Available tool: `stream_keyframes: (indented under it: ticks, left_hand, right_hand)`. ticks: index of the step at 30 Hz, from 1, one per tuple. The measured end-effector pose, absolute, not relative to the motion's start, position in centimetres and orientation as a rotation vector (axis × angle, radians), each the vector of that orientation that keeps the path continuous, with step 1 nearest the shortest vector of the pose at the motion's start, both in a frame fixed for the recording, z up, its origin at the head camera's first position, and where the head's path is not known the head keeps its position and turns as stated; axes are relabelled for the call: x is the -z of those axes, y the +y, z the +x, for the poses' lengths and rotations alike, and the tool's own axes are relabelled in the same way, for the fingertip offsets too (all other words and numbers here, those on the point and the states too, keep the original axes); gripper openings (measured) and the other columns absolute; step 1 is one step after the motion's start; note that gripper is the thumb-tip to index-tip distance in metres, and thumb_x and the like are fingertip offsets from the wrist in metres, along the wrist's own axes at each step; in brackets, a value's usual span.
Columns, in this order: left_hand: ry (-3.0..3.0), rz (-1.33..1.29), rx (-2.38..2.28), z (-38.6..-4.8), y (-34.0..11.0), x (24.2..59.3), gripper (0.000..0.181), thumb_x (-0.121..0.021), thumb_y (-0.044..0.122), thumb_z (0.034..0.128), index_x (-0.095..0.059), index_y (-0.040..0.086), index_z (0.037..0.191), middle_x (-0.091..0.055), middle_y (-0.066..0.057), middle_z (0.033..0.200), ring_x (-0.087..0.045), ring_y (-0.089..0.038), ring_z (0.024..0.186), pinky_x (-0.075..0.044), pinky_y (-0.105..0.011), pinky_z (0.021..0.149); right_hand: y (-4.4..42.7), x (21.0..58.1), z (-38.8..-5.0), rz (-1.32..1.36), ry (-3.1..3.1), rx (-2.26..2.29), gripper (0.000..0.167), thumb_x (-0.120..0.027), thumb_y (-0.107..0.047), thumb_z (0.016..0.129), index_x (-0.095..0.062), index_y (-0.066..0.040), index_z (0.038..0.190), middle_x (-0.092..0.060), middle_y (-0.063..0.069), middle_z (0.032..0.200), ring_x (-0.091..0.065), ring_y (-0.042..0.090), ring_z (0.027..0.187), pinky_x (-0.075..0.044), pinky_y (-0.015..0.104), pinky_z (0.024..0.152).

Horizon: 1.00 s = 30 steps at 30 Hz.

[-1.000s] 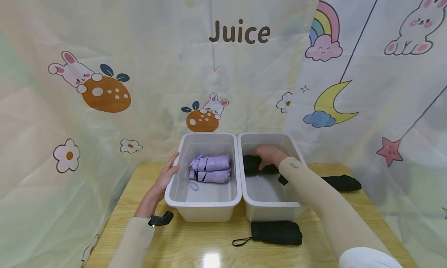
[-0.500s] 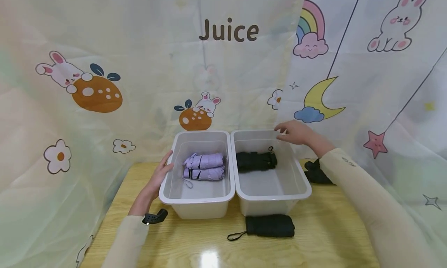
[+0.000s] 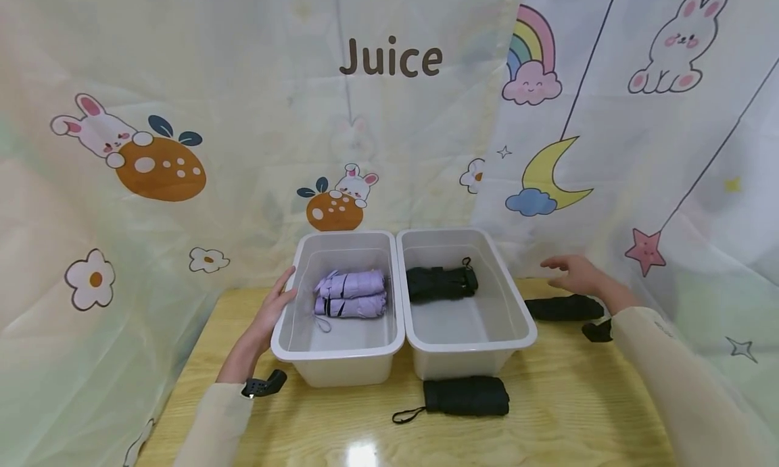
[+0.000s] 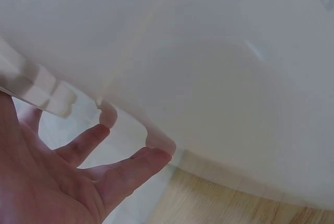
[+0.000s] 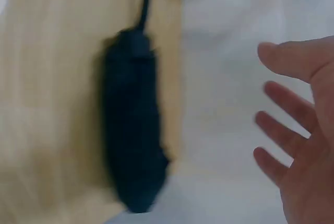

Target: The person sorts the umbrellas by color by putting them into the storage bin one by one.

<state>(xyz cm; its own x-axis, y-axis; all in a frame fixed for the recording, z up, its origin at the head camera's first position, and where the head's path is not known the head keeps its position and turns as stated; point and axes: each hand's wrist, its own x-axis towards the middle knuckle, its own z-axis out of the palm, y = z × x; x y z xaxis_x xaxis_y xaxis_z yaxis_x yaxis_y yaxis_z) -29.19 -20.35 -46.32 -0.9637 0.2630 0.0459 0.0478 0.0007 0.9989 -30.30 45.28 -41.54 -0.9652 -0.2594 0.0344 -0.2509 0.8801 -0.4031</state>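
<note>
My left hand (image 3: 270,313) touches the outer left side of the left white bin (image 3: 337,354); in the left wrist view its spread fingertips rest against the bin wall (image 4: 219,104). Two folded purple umbrellas (image 3: 351,295) lie in that bin. Inside the right bin (image 3: 471,347) is black folded umbrella fabric (image 3: 439,282) against the left wall. My right hand (image 3: 581,278) hangs empty above and behind a black umbrella (image 3: 562,308) right of the bins. In the right wrist view the hand (image 5: 302,114) has its fingers apart, beside the blurred umbrella (image 5: 133,125).
Another black umbrella (image 3: 467,396) with a wrist loop lies in front of the right bin on the wooden table (image 3: 304,433). A printed curtain (image 3: 255,149) hangs behind the table and along its sides. The two bins stand side by side.
My right hand has come out of the right bin, passed over its back right rim and moved right to the umbrella outside. The left hand stays at the left bin.
</note>
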Motion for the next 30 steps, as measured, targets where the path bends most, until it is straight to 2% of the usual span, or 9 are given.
stream_keyframes:
  ticks: [3,6,11,14,17,20,25,30]
  left_hand:
    - [2.106,0.344,-2.089,-29.4,-20.3,46.2,0.060,-0.038,0.027,0.1067,-0.007,0.027,0.158,-0.016,-0.020,0.157,-0.030,-0.048,0.132,-0.036,-0.059,0.099]
    - [2.105,0.350,-2.092,-29.6,-20.3,46.2,0.060,-0.039,0.029,0.1064,-0.008,0.027,0.158,-0.017,-0.020,0.157,-0.030,-0.049,0.132,-0.036,-0.060,0.099]
    - [2.137,0.340,-2.075,-29.2,-20.5,46.3,0.060,-0.038,0.030,0.1066,-0.007,0.025,0.158,-0.018,-0.022,0.156,-0.031,-0.049,0.130,-0.040,-0.058,0.097]
    - [2.142,0.342,-2.073,-29.1,-20.5,46.3,0.060,-0.038,0.030,0.1065,-0.007,0.025,0.158,-0.020,-0.022,0.155,-0.031,-0.049,0.130,-0.040,-0.057,0.096]
    - [2.126,0.352,-2.084,-29.2,-20.5,46.4,0.061,-0.039,0.030,0.1062,-0.007,0.025,0.158,-0.019,-0.021,0.156,-0.030,-0.049,0.130,-0.040,-0.058,0.097]
    - [2.118,0.347,-2.097,-29.2,-20.5,46.3,0.060,-0.039,0.029,0.1062,-0.009,0.025,0.158,-0.019,-0.021,0.156,-0.030,-0.049,0.130,-0.039,-0.058,0.097]
    - [2.095,0.328,-2.101,-29.1,-20.4,46.2,0.059,-0.037,0.027,0.1069,-0.007,0.026,0.158,-0.017,-0.021,0.157,-0.029,-0.048,0.132,-0.035,-0.059,0.100]
    - [2.087,0.313,-2.102,-29.1,-20.3,46.3,0.059,-0.037,0.027,0.1069,-0.006,0.027,0.158,-0.014,-0.018,0.158,-0.028,-0.046,0.134,-0.031,-0.061,0.102]
  right_hand:
    - [46.8,43.4,-29.7,-0.342,3.022,0.658,0.049,-0.068,-0.020,0.091,-0.054,0.004,0.131,-0.048,0.032,0.133,-0.041,0.054,0.120,-0.034,0.070,0.093]
    - [47.9,45.2,-29.3,-0.277,3.046,0.659,0.057,-0.069,-0.028,0.089,-0.052,0.006,0.132,-0.046,0.035,0.134,-0.039,0.055,0.121,-0.033,0.071,0.093]
    - [48.8,47.7,-28.6,-0.196,2.941,0.602,0.087,-0.073,-0.050,0.082,-0.041,0.009,0.139,-0.038,0.039,0.138,-0.036,0.058,0.122,-0.034,0.070,0.091]
    - [49.2,48.5,-28.3,-0.179,2.885,0.515,0.099,-0.078,-0.051,0.076,-0.037,0.010,0.141,-0.035,0.042,0.137,-0.035,0.060,0.120,-0.035,0.071,0.090]
    - [49.6,48.7,-27.8,-0.154,2.879,0.416,0.101,-0.085,-0.045,0.069,-0.038,0.008,0.141,-0.034,0.043,0.134,-0.034,0.062,0.117,-0.036,0.071,0.087]
    - [49.9,49.1,-27.5,-0.140,2.908,0.302,0.096,-0.088,-0.042,0.064,-0.046,0.003,0.138,-0.040,0.041,0.126,-0.038,0.060,0.112,-0.039,0.069,0.083]
    - [50.1,50.5,-26.9,-0.221,3.012,0.287,0.086,-0.085,-0.045,0.069,-0.051,0.009,0.127,-0.050,0.038,0.115,-0.046,0.055,0.104,-0.042,0.064,0.080]
    - [49.7,52.4,-25.8,-0.240,3.078,0.436,0.097,-0.079,-0.051,0.075,-0.037,0.008,0.140,-0.047,0.041,0.124,-0.047,0.056,0.110,-0.040,0.066,0.086]
